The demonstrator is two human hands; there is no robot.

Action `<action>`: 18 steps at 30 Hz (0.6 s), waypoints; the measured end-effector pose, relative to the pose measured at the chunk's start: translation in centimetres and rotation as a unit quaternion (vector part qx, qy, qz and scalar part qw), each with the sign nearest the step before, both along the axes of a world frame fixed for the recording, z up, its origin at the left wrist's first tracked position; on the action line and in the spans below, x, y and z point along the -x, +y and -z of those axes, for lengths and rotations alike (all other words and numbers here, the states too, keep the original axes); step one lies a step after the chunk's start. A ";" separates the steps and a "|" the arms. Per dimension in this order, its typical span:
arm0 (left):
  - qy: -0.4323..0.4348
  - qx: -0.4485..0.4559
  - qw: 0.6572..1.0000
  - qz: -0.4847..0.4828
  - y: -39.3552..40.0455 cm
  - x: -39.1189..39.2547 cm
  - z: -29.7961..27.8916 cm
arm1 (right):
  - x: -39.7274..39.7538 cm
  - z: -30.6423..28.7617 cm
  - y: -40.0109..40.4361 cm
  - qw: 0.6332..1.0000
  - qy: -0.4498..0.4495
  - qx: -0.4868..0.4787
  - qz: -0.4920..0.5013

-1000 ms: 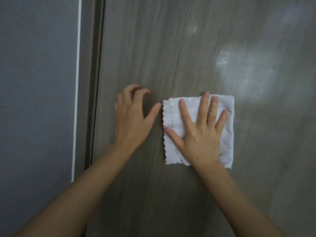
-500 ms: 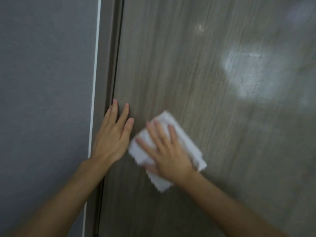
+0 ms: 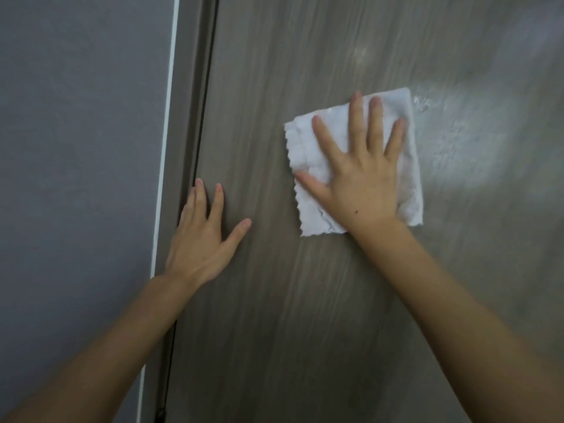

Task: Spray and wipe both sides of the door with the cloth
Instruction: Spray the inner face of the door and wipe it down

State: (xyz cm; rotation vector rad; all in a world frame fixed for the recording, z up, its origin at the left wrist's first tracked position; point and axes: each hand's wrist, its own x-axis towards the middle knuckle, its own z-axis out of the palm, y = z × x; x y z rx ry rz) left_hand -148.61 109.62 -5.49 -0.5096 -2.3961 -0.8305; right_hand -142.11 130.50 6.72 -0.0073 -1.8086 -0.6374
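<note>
A grey-brown wood-grain door [image 3: 305,300] fills most of the view. My right hand [image 3: 360,175] lies flat with fingers spread on a folded white cloth [image 3: 409,184], pressing it against the door. A pale wet patch [image 3: 464,148] shines on the door just right of the cloth. My left hand [image 3: 204,236] rests flat on the door near its left edge, fingers straight, holding nothing.
The door frame [image 3: 186,148] runs down the left of the door, with a dark gap along the door's edge. A grey wall [image 3: 76,178] with a thin white strip lies further left.
My right hand has slid the cloth up and to the right, from beside my left hand to the edge of the wet patch. My left hand stays flat near the door's left edge.
</note>
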 end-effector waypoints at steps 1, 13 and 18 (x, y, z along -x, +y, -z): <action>-0.009 -0.009 1.000 0.005 0.0 -0.1 -0.1 | 0.3 2.0 -0.3 1.000 -0.016 -0.017 -0.010; 0.058 0.032 0.997 -0.049 2.4 -2.3 0.0 | -6.3 15.4 7.0 0.973 -0.186 -0.128 -0.044; 0.144 0.039 0.989 0.026 6.3 -4.6 -1.9 | -9.2 1.3 10.8 0.999 0.007 0.026 0.038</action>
